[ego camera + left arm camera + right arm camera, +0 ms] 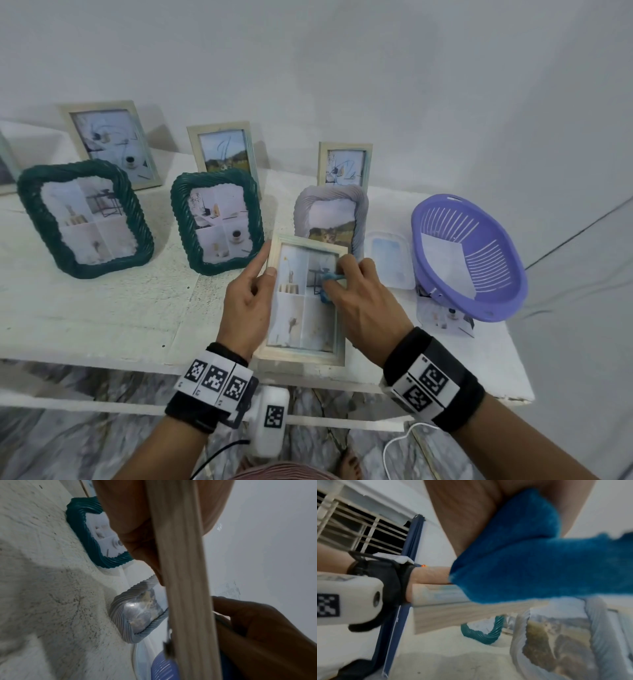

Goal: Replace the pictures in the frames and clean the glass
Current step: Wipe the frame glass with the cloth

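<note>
White worktop [102,315] carried everything. Nearest, the pale wooden frame [305,353] lay at its front edge, glass up, long axis running away from the person. Left hand [245,308] gripped its left rail; right hand [363,301] clenched a blue cloth [327,286] on the glass. Judgement: wipe firmly, rail steadied. Beyond stood other frames.
</note>
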Tool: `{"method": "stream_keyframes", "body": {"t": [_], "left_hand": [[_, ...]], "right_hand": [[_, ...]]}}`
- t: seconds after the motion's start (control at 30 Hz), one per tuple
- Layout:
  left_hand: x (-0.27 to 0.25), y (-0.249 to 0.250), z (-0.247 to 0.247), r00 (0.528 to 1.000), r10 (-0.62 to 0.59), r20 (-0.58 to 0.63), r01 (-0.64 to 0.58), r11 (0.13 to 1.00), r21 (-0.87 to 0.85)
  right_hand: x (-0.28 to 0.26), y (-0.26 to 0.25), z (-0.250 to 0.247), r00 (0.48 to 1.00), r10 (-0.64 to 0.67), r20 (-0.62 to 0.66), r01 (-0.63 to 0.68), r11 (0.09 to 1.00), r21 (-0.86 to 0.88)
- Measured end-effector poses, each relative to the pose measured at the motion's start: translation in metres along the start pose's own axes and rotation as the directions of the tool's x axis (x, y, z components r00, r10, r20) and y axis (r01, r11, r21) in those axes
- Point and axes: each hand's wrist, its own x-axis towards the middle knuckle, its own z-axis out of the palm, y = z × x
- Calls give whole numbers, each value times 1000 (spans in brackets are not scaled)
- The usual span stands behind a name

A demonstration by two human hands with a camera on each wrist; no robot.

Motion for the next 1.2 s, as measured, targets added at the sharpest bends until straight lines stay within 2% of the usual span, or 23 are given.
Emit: {"method": "stream_keyframes", "body": {"t": [0.1, 0.2, 0.27, 0.37, 0.5, 0.63, 0.83, 0.97, 1.03, 1.1, 1.2], "left_hand": [[4, 0, -2, 999, -7, -32, 6, 1000, -13], [6, 3, -3, 999, 0, -54, -1, 1000, -17], [7, 3, -3, 999, 7, -34, -7, 1000, -2], [4, 4, -4, 1000, -6, -6, 6, 1000, -6], [-1, 3, -2, 1000, -10, 10, 10, 1000, -21], [-5, 3, 0, 1000, -14, 11, 14, 999, -34], [-3, 3, -5, 999, -28, -42, 25, 998, -62], [-8, 2, -4, 997, -20, -70, 19, 1000, -16], [-7, 2, -1, 997, -22, -78, 18, 999, -47], [-6, 1, 0, 995, -17, -94, 9, 997, -83], [-5, 3, -4, 995, -20, -102, 9, 994, -106]], "right_hand": [[-11, -12, 1, 1000, -21, 0, 20, 983, 182], [-25, -26, 2, 983, -171, 59, 140, 924, 355], [-27, -24, 1, 968, -240, 72, 198, 911, 362], [-19, -8, -1, 965, -248, 86, 217, 938, 270], [3, 8, 1, 994, -104, -15, 105, 985, 135], [18, 7, 2, 994, -13, -106, 34, 979, 199], [-11, -22, 6, 981, -193, -12, 177, 869, 462], [-23, -17, 7, 966, -253, 57, 215, 903, 372], [-20, -14, 5, 975, -219, 43, 195, 929, 313], [-16, -4, 2, 989, -143, -40, 149, 938, 312], [-6, 25, -5, 977, 92, -193, 9, 884, 467]]}}
